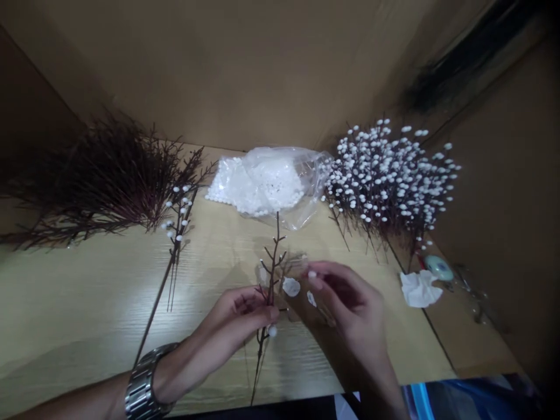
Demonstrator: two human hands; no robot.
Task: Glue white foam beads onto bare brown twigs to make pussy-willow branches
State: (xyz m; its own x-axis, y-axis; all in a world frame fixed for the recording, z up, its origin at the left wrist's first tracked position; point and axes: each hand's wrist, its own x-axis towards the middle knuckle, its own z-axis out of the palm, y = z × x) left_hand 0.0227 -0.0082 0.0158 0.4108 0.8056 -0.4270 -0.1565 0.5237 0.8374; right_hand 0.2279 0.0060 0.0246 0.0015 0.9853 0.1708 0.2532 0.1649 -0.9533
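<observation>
Watch (146, 382), dial hidden; left hand (240, 324) holds twig (273, 265).

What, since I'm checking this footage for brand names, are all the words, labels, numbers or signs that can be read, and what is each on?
None: no readable text anywhere.
Clear plastic bag of white beads: no legible print.
Metal wristband on the left wrist: too blurred to read any marking.
Pale green rounded object at right: any marking is too small and blurred.
</observation>
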